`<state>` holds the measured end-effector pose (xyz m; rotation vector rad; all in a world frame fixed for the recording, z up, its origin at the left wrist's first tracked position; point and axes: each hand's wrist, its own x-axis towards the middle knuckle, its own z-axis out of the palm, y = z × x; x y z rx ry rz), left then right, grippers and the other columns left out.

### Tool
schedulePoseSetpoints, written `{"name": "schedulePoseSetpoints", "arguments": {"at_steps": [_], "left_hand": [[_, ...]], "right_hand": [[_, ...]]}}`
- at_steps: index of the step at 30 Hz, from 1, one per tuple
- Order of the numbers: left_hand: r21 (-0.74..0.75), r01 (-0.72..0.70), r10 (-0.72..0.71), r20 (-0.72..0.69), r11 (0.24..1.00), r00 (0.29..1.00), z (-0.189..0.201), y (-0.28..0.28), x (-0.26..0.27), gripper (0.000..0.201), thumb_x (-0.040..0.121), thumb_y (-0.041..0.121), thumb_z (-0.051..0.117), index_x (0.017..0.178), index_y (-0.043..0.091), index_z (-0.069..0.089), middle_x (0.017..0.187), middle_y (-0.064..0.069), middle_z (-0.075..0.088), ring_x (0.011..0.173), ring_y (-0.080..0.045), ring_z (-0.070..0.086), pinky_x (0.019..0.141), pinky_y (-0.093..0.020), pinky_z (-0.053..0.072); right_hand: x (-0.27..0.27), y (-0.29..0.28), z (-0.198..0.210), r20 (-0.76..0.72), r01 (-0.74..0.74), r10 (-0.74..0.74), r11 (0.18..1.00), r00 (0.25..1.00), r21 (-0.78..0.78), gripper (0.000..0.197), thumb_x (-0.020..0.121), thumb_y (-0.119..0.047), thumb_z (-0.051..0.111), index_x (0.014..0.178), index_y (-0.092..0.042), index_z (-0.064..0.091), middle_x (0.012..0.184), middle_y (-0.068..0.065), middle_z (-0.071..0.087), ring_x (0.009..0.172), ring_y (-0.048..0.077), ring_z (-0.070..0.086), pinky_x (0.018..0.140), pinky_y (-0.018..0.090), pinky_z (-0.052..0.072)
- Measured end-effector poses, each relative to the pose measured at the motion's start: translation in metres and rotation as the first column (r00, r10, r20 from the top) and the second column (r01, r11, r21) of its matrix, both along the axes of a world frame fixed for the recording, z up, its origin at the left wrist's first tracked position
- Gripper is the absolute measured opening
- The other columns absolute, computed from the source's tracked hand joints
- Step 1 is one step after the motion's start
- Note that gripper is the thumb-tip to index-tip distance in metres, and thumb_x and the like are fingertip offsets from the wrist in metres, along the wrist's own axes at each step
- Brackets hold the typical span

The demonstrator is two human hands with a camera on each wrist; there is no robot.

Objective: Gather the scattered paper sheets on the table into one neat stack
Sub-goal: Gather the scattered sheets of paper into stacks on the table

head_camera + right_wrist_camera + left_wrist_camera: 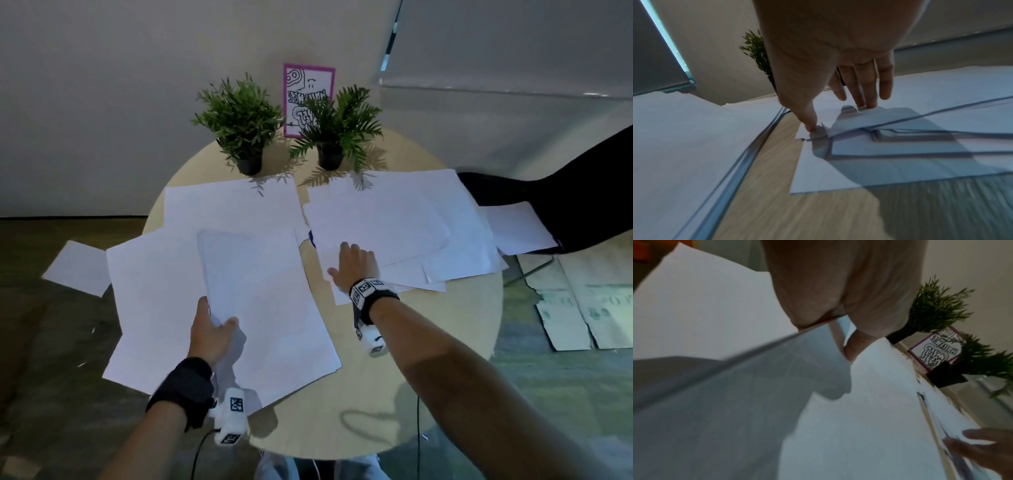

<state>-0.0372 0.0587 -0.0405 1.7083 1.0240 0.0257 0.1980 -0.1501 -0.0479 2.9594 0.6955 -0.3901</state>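
Observation:
White paper sheets lie scattered over a round wooden table. My left hand pinches the near-left corner of a few lifted sheets, thumb on top; the left wrist view shows the held paper's edge under my thumb. Below these lies a loose left pile. My right hand rests flat with straight fingers on the overlapping right pile; its thumb presses a sheet's corner. One sheet lies beyond the table's left edge, another beyond the right.
Two potted plants and a pink-framed card stand at the table's far edge by the wall. A black chair sits at the right. Flattened cardboard lies on the floor. Bare wood shows near the front edge.

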Motion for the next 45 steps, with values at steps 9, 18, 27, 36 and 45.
{"name": "schedulePoseSetpoints", "arguments": {"at_steps": [9, 18, 27, 36, 45], "left_hand": [[0.059, 0.047, -0.04, -0.115, 0.997, 0.993, -0.007, -0.011, 0.001, 0.033, 0.089, 0.0, 0.061, 0.113, 0.009, 0.04, 0.105, -0.011, 0.054, 0.094, -0.029, 0.053, 0.08, -0.037, 0.045], [0.024, 0.08, -0.076, -0.145, 0.997, 0.986, -0.006, -0.01, 0.007, 0.035, 0.09, 0.004, 0.063, 0.116, 0.008, 0.041, 0.106, -0.01, 0.053, 0.094, -0.027, 0.053, 0.077, -0.033, 0.043], [-0.457, -0.265, 0.231, -0.129, 0.849, 0.964, 0.009, -0.002, 0.007, 0.082, 0.087, 0.069, 0.052, 0.146, 0.013, 0.043, 0.151, -0.003, 0.042, 0.139, -0.03, 0.04, 0.117, -0.048, 0.029], [-0.339, -0.142, 0.108, -0.118, 0.93, 0.987, 0.02, -0.009, 0.008, 0.088, 0.089, 0.061, 0.056, 0.152, 0.008, 0.025, 0.152, -0.004, 0.037, 0.139, -0.028, 0.037, 0.111, -0.042, 0.032], [-0.107, -0.005, -0.019, -0.216, 0.994, 0.976, 0.005, -0.007, 0.011, 0.068, 0.091, 0.022, 0.065, 0.146, 0.004, 0.028, 0.151, -0.015, 0.033, 0.138, -0.033, 0.034, 0.113, -0.047, 0.034]], "right_hand": [[-0.004, 0.008, 0.02, -0.012, 0.034, -0.034, 0.999, 0.999, -0.029, 0.032, 0.085, -0.029, 0.067, 0.104, -0.009, 0.05, 0.092, 0.004, 0.061, 0.082, 0.025, 0.063, 0.075, 0.036, 0.046], [-0.007, -0.005, 0.017, -0.001, 0.035, -0.035, 0.996, 0.999, 0.079, 0.02, 0.095, -0.001, 0.045, 0.108, -0.009, 0.057, 0.102, 0.007, 0.067, 0.089, 0.028, 0.066, 0.073, 0.036, 0.047], [-0.089, -0.062, 0.004, 0.376, -0.605, 0.477, 0.671, 0.795, 0.428, 0.066, 0.071, 0.013, 0.069, 0.131, -0.013, 0.06, 0.134, 0.007, 0.062, 0.123, 0.027, 0.06, 0.1, 0.052, 0.049], [-0.138, -0.071, -0.025, 0.04, -0.753, 0.773, 0.604, 0.634, 0.259, 0.07, 0.06, -0.005, 0.083, 0.124, -0.027, 0.066, 0.131, 0.001, 0.065, 0.123, 0.026, 0.06, 0.099, 0.049, 0.051], [-0.144, -0.067, -0.008, -0.059, -0.705, 0.738, 0.663, 0.672, 0.252, 0.074, 0.088, -0.079, 0.036, 0.135, -0.026, 0.056, 0.143, 0.002, 0.054, 0.138, 0.025, 0.044, 0.112, 0.057, 0.033]]}}
